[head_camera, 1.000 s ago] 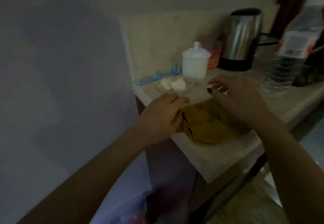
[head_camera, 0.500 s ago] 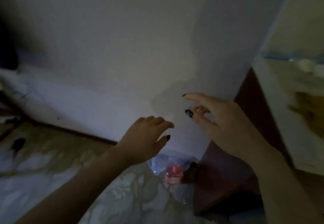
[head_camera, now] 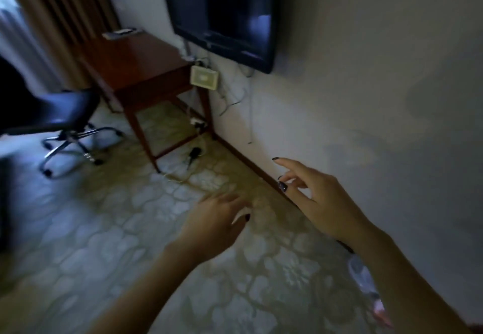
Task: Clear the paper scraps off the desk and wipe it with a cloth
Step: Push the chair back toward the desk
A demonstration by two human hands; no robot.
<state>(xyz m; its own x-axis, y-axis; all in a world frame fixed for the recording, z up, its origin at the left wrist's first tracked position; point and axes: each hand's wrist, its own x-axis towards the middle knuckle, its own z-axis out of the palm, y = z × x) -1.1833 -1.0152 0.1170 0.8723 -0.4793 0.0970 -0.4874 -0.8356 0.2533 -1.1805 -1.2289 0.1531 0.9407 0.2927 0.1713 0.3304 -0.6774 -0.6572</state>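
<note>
A brown wooden desk (head_camera: 136, 59) stands against the wall at the upper left, under a wall-mounted television. A small flat object (head_camera: 121, 33) lies at its far end. My left hand (head_camera: 217, 221) hovers over the patterned carpet with loose fingers and holds nothing. To its right, beside the wall, my right hand (head_camera: 316, 197) is raised with spread fingers, also empty. No cloth or paper scraps are in view.
A black swivel chair (head_camera: 60, 116) on a chrome base stands left of the desk. A dark television (head_camera: 224, 12) hangs on the wall. Cables and a power strip (head_camera: 196, 124) lie under the desk. A plastic bag (head_camera: 366, 281) sits at the lower right by the wall.
My view has swung left from the counter with the yellow cloth to the room with the desk. My left hand let go of the cloth; both hands now hang free over the carpet.
</note>
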